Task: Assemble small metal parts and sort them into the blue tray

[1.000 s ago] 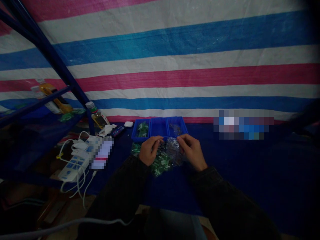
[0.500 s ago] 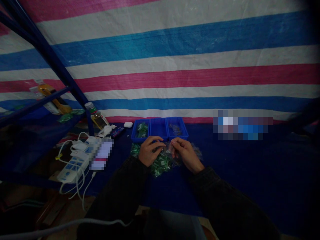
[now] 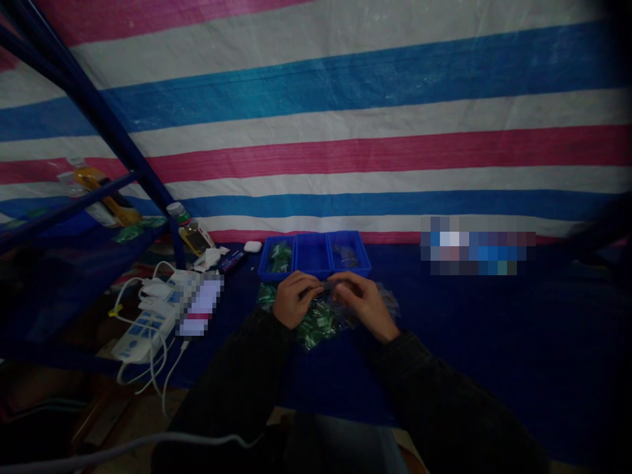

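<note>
Pinched between the left grip (image 3: 292, 301) and right grip (image 3: 366, 306), both nearly closed with fingertips meeting: a clear plastic packet (image 3: 326, 285) (its contents too small and dim to tell). Heaped directly under both hands, on the dark blue-covered counter (image 3: 474, 342), green packets (image 3: 316, 327). Just beyond them at the far side, a blue three-compartment tray (image 3: 315, 257), with green packets in the left compartment and something dark in the right. Well off to the left, a white power strip (image 3: 145, 332) with tangled cables, and farther back a plastic bottle (image 3: 193, 236).
</note>
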{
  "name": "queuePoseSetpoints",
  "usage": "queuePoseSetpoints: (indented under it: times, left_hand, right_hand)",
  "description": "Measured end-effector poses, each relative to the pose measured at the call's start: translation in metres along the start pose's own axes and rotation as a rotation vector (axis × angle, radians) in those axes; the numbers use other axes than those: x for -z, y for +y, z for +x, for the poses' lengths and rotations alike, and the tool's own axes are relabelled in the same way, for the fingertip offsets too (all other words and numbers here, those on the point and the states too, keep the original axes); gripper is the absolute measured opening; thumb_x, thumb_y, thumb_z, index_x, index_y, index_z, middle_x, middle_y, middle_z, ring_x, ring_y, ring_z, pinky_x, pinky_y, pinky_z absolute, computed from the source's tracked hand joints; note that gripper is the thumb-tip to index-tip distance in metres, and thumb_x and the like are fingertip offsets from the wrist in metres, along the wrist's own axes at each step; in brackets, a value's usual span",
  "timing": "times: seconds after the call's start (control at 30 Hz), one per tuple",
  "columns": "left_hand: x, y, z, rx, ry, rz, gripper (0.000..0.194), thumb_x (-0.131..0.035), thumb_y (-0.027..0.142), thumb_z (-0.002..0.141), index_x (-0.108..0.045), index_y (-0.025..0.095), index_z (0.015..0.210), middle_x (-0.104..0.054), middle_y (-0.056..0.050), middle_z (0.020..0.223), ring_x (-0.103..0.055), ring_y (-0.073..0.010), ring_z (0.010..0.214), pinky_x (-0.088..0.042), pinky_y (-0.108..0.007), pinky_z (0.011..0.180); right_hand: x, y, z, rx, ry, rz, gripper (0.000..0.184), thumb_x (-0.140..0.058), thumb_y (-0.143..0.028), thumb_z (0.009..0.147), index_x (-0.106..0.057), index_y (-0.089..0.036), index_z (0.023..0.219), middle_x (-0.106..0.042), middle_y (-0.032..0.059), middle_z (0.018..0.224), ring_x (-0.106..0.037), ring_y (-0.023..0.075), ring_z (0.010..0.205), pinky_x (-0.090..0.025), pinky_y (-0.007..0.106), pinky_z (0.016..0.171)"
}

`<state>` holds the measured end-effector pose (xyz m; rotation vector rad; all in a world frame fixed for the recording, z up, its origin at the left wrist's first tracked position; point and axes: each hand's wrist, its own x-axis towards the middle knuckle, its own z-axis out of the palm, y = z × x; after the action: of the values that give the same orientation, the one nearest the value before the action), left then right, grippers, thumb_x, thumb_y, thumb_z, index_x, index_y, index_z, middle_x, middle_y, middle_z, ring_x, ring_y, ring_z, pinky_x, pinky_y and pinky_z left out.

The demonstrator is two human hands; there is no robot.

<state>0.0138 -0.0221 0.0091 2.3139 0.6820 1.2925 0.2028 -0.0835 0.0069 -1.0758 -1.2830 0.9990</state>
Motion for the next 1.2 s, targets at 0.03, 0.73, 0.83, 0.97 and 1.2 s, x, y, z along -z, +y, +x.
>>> queuePoseSetpoints:
  times: [0.03, 0.73, 0.83, 0.97, 1.2]
  left_hand:
    - [0.000, 0.001, 0.000, 0.016, -0.005, 0.002, 0.012, -0.066, 0.023, 0.094, -0.072, 0.017, 0.086, -0.074, -0.006, 0.088, -0.067, -0.0181, 0.085, -0.053, -0.032, 0.078]
    - [0.000, 0.003, -0.001, 0.053, -0.045, 0.032, 0.023, -0.055, 0.015, 0.097, -0.075, 0.020, 0.106, -0.073, -0.007, 0.092, -0.067, -0.0158, 0.080, -0.053, -0.028, 0.071]
    - [-0.001, 0.001, -0.001, 0.058, -0.024, 0.032, 0.019, -0.059, 0.016, 0.096, -0.076, 0.020, 0.105, -0.074, -0.007, 0.094, -0.067, -0.0167, 0.083, -0.054, -0.030, 0.074]
    - [0.001, 0.000, 0.001, 0.045, 0.017, 0.052, 0.009, -0.067, 0.024, 0.093, -0.076, 0.020, 0.095, -0.074, -0.006, 0.088, -0.066, -0.0179, 0.083, -0.053, -0.033, 0.078]
    - [-0.001, 0.001, 0.000, 0.062, 0.003, 0.062, 0.010, -0.067, 0.027, 0.093, -0.071, 0.019, 0.090, -0.071, -0.006, 0.091, -0.064, -0.0180, 0.088, -0.053, -0.031, 0.077]
  right_hand:
    - [-0.001, 0.002, 0.000, -0.003, 0.013, -0.018, 0.028, -0.071, -0.044, 0.086, -0.072, -0.021, 0.103, -0.067, 0.0004, 0.072, -0.056, 0.0163, 0.062, -0.042, 0.029, 0.059]
    - [-0.006, 0.008, 0.003, 0.012, 0.129, 0.071, 0.027, -0.073, -0.038, 0.083, -0.062, -0.022, 0.102, -0.068, -0.0003, 0.079, -0.057, 0.0138, 0.054, -0.044, 0.028, 0.052]
    - [-0.004, 0.007, 0.003, 0.015, 0.107, -0.004, 0.019, -0.065, -0.038, 0.090, -0.069, -0.020, 0.095, -0.065, -0.0006, 0.067, -0.057, 0.0153, 0.055, -0.043, 0.029, 0.056]
    - [-0.005, 0.004, 0.002, 0.010, 0.063, -0.017, 0.024, -0.058, -0.035, 0.093, -0.071, -0.019, 0.106, -0.068, 0.0000, 0.067, -0.060, 0.0172, 0.059, -0.047, 0.031, 0.063]
    - [-0.006, 0.006, 0.002, 0.072, 0.114, -0.162, 0.025, -0.071, -0.046, 0.086, -0.073, -0.021, 0.086, -0.068, 0.0042, 0.086, -0.056, 0.0153, 0.062, -0.045, 0.030, 0.058]
